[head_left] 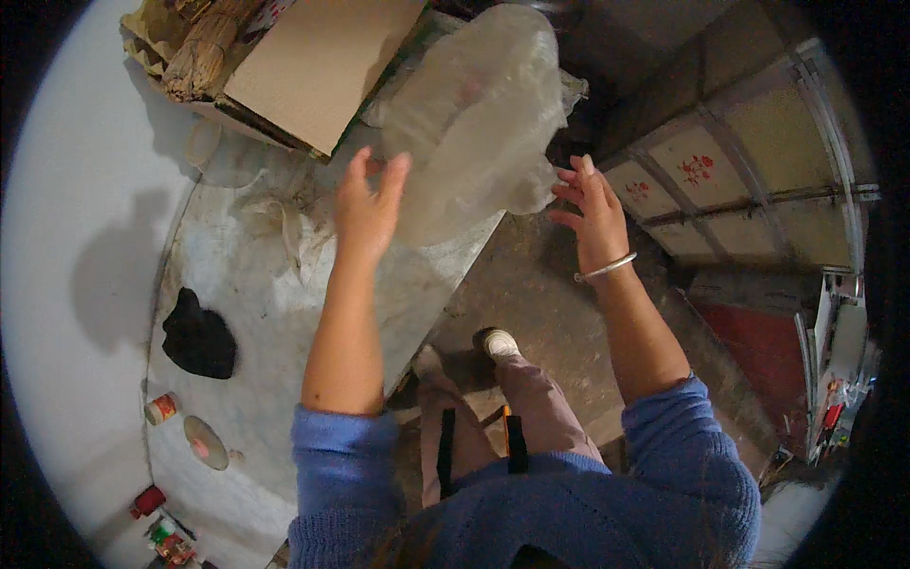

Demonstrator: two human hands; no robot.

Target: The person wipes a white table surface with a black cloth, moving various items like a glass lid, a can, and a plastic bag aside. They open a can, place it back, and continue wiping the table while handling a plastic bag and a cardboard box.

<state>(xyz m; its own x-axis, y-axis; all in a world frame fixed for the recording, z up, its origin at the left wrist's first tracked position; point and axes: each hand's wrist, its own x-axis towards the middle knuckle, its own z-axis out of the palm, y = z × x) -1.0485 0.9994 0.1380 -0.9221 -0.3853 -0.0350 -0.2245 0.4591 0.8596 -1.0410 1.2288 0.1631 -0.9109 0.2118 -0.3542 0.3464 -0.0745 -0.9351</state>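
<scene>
A large translucent plastic bag (476, 128) lies bunched over the far right end of a pale tabletop (277, 341). My left hand (370, 203) is raised over the table with thumb and fingers apart, near the bag's left edge and just below an open cardboard box. My right hand (593, 206), with a silvery bangle on its wrist, is up beside the bag's lower right edge, fingers spread and slightly curled. Neither hand holds anything that I can see. Whether the right fingertips touch the bag, I cannot tell.
The cardboard box (313, 71) holds a dry bundle (206, 57). Along the wall side sit a black cloth-like item (199, 338), a small can (161, 409) and a round lid-like disc (206, 442). A paneled cabinet (711, 171) stands right, above the floor (533, 284).
</scene>
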